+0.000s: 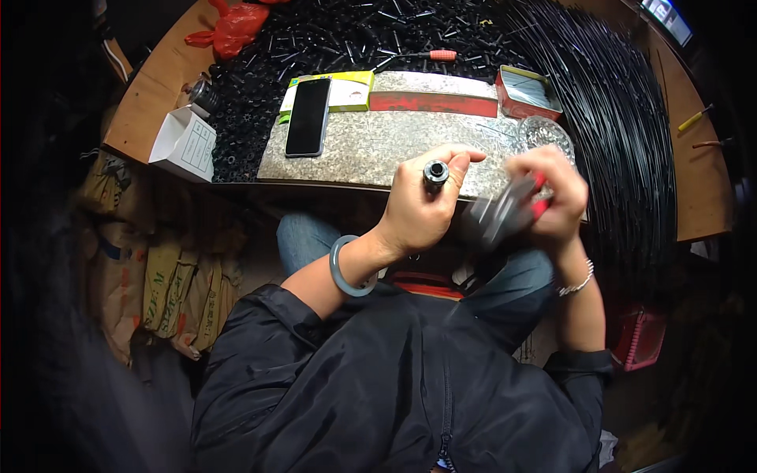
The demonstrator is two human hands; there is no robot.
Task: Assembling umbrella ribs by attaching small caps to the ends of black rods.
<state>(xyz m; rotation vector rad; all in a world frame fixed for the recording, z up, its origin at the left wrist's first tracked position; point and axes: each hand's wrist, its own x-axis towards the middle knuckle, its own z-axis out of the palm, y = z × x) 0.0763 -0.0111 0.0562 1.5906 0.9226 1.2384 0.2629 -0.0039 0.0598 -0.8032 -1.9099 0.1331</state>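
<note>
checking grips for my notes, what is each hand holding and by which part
The left hand grips a dark, shiny cylindrical piece around its body, below the ringed end. The right hand holds a blurred grey metallic-looking tool by its red handles.

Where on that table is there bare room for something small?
The speckled mat is bare between the phone and the left hand, in front of the red strip. Crowded: behind, with heaped black parts; at right, with black rods.
</note>
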